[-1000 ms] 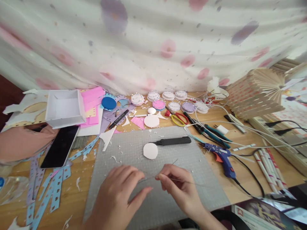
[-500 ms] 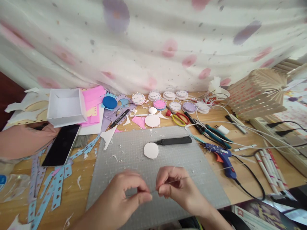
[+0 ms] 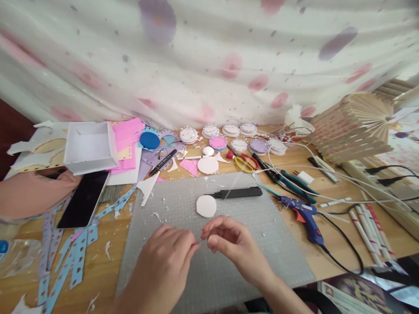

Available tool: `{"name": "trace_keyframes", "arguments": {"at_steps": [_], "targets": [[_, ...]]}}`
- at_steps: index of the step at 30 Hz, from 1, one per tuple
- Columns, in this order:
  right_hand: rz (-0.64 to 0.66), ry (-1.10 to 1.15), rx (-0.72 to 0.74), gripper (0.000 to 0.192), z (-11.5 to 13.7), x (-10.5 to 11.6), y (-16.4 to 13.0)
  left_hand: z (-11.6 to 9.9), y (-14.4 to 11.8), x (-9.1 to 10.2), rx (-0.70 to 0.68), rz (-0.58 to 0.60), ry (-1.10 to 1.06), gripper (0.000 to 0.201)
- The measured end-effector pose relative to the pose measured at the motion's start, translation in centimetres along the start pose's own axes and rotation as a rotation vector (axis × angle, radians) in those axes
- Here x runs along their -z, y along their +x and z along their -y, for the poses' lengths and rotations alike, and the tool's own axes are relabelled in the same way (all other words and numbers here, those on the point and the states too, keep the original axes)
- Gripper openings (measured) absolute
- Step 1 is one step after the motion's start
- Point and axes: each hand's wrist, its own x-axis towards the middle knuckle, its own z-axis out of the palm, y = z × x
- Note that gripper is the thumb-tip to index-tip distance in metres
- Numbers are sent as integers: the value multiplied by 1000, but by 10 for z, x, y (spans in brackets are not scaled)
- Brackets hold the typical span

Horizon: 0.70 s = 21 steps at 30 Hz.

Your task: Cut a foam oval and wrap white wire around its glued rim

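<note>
My left hand (image 3: 168, 257) is closed, its thumb and forefinger pinched at the tips on what looks like a thin clear strand. Very close to it, my right hand (image 3: 231, 242) curls its thumb and fingers around the same hair-thin strand, which is barely visible. Both hands are held over the grey cutting mat (image 3: 147, 253). Just beyond the fingers lies a white paper disc (image 3: 206, 206). A black-handled craft knife (image 3: 240, 192) lies behind that disc, its front end close to the disc's upper edge.
A blue glue gun (image 3: 303, 213) with its cable lies on the right, beside green-handled pliers (image 3: 297, 185). Yellow-and-red scissors (image 3: 247, 162) and several decorated discs (image 3: 231, 130) sit at the back. Leftward are a phone (image 3: 83, 199), a white box (image 3: 91, 150) and blue paper strips (image 3: 80, 257).
Both hands have moved slightly away from me, toward the white disc. My left hand has turned so its back shows more, and my right fingers have spread a little.
</note>
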Motion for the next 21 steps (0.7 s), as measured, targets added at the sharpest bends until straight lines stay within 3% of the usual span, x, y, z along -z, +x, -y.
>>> {"name": "trace_keyframes", "arguments": {"at_steps": [3,6,12,15,17,18,21], "targets": [[-102,-100,72,14,1,-5,-1,-3,-1,-8,-174,-120,211,26],[-196,-107,94,13,-1,-6,0,-7,-1,-9,-226,-185,317,23],[-224,21,86,12,-10,-6,0,-9,-1,-11,-217,-253,352,21],[-257,101,91,14,-15,-7,-1,-9,-2,-13,-175,-266,259,20],[-258,179,77,16,-15,-6,-2,-8,-2,-12,-58,-198,71,21],[-242,227,60,16,-15,-6,-3,-7,-1,-11,40,-108,-78,22],[-122,388,-34,19,-13,-5,-5,-1,3,-8,369,320,-697,22]]}}
